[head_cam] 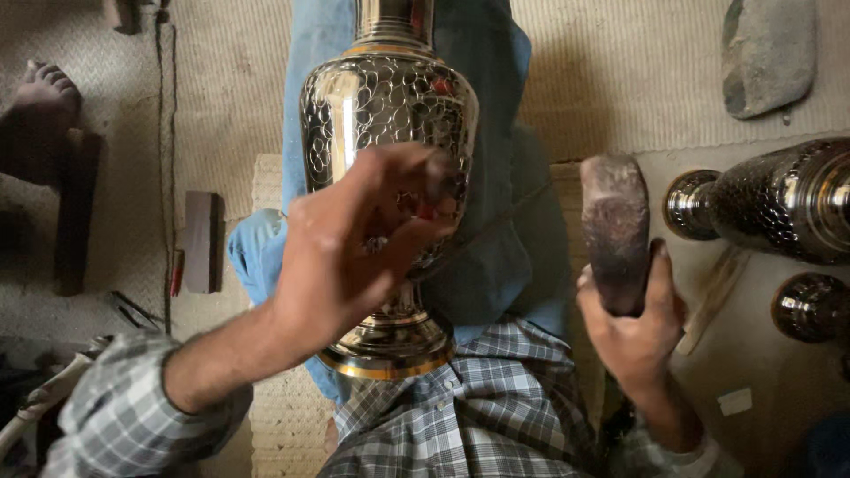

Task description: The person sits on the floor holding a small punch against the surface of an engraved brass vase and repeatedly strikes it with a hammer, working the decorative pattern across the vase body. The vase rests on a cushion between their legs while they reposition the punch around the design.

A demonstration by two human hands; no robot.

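1. We see the engraved brass vase (390, 115) lying on blue cloth (482, 221) across the lap, centre of the scene.
2. Our left hand (341, 248) has fingers pinched together against its patterned belly; whatever they hold is blurred.
3. Our right hand (633, 323) clamps a wooden mallet (613, 226), raised right.
4. Most of the surface looks already engraved; we cannot tell what remains.

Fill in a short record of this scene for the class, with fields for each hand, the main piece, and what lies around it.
left hand: over the vase's body, fingers pinched; anything held is too blurred to tell
right hand: grips a mallet, head up
vase: shiny metal, engraved, lying on blue cloth across the lap
right side: second vase, round metal piece, grey stone
left side: dark block, another person's foot
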